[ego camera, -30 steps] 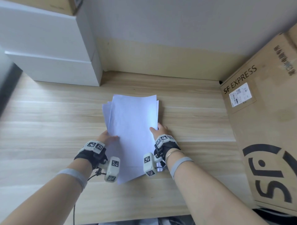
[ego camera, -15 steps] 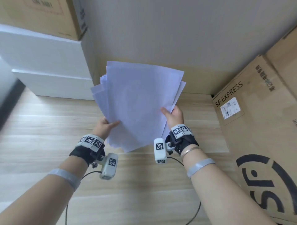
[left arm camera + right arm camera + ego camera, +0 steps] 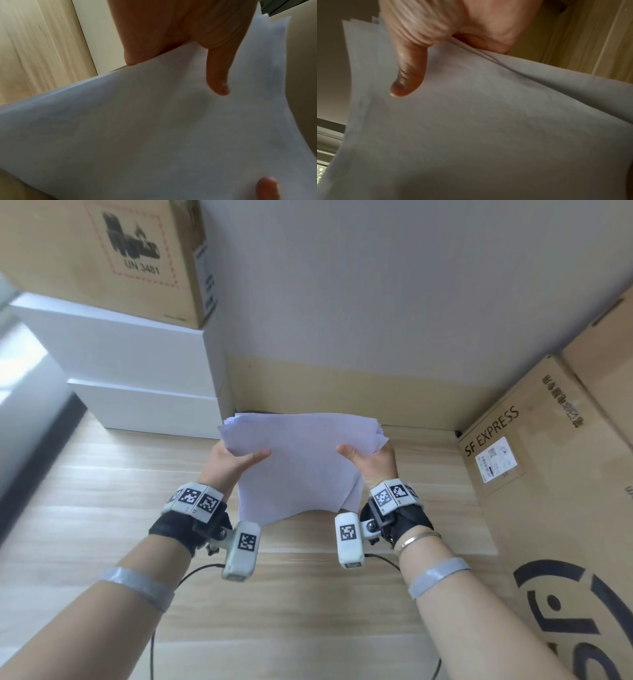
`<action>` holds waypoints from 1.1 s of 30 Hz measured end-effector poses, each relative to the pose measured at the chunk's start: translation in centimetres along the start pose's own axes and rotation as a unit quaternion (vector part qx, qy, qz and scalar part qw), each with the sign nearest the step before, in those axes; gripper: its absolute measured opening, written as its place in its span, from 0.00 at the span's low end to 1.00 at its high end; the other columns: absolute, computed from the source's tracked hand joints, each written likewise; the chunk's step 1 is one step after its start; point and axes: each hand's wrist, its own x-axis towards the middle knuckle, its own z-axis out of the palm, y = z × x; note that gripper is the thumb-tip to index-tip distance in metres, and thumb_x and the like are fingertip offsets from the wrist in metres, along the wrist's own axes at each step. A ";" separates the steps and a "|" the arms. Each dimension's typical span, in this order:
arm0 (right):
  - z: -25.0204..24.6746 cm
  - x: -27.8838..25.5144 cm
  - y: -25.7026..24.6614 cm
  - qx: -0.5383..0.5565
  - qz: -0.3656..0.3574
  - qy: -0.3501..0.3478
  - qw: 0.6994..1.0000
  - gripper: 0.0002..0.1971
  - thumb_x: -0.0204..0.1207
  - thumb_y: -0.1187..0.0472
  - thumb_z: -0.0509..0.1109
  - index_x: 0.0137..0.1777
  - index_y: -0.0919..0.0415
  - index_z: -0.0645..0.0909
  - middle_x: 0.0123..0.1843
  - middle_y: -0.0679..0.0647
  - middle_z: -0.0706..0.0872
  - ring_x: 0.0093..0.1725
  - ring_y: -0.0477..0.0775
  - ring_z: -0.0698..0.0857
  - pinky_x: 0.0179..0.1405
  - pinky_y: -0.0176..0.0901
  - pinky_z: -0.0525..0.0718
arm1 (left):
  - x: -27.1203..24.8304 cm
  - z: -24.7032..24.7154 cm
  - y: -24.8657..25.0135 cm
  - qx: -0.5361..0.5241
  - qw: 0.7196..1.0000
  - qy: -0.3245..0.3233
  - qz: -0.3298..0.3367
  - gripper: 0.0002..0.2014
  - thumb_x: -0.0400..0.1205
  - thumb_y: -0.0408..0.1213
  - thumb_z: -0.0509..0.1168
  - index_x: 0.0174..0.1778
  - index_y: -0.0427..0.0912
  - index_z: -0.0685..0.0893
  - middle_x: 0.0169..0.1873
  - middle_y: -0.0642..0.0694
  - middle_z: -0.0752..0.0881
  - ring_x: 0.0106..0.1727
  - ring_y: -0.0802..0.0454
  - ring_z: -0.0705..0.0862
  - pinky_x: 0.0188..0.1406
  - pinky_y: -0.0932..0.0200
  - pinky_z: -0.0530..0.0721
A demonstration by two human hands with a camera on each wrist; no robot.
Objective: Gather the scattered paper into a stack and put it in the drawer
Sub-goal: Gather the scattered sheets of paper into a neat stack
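- Above the bench (image 3: 102, 508), the sheaf of paper (image 3: 301, 463) was held clear of the wood, gripped at its two side edges, tilted so its far edge stood higher than the near one.
- The left hand (image 3: 233, 463) was closed on the left edge, thumb laid across the top sheet and fingers tucked beneath, as the left wrist view showed; the right hand (image 3: 370, 463) was clamped likewise on the right edge.
- The sheets were not yet square: staggered corners were seen at the far edge and along the right side, so the two-sided grip was judged to serve for aligning the pile.
- A sag was noted across the middle of the paper, which suggested thin, limp sheets that could slip or fan out if either pinch were loosened.
- The white drawer unit (image 3: 137, 371) stood at the back left of the bench, well apart from the paper, with its fronts appearing shut; a cardboard box (image 3: 113, 254) rested on top of it.
- Gathering was judged largely done; squaring and stowing in a drawer remained.
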 end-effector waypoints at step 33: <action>0.9 -0.1 -2.9 0.015 -0.063 0.074 0.995 0.09 0.71 0.60 0.61 0.37 0.49 0.82 0.32 0.46 0.85 0.34 0.43 0.82 0.40 0.35 0.78 | 1.5 0.2 -2.5 0.055 0.998 0.031 -0.028 0.21 0.53 0.49 0.77 0.41 0.49 0.86 0.43 0.45 0.89 0.53 0.41 0.85 0.60 0.42 0.81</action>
